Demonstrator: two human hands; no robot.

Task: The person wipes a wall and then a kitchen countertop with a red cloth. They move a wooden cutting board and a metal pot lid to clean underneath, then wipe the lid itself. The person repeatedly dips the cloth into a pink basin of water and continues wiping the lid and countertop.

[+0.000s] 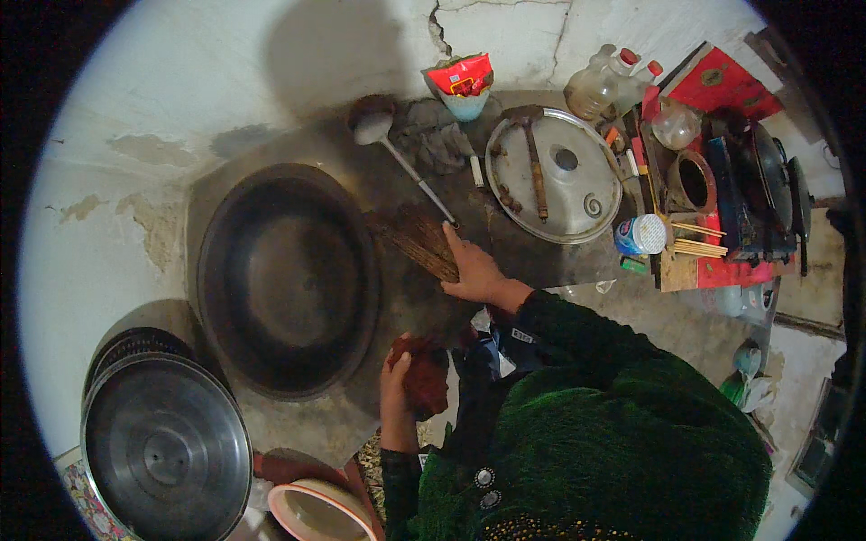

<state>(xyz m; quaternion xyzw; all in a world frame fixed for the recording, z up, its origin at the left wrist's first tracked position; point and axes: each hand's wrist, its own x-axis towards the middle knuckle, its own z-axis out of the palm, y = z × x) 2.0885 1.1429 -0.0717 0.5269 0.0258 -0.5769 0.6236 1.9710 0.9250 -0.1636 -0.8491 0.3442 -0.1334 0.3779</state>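
My right hand (480,270) is around the near end of a brush of stiff plant fibres (423,247), its bristles spread towards a big dark wok (298,284) set into the stove top. One finger of that hand lies by the handle end of a metal ladle (416,176); whether it touches is unclear. The ladle's bowl rests farther back, near the wall. Lower down, at the stove's near edge, my left hand (399,385) grips a bunched dark red cloth (426,379), thumb on top.
Behind on the right lie a round metal lid (575,203), a red packet in a pale cup (465,101), plastic bottles (599,84), a blue-and-white tub (639,234) and wooden sticks (700,249). A large metal lid (166,446) leans at lower left, beside a pinkish basin (325,510).
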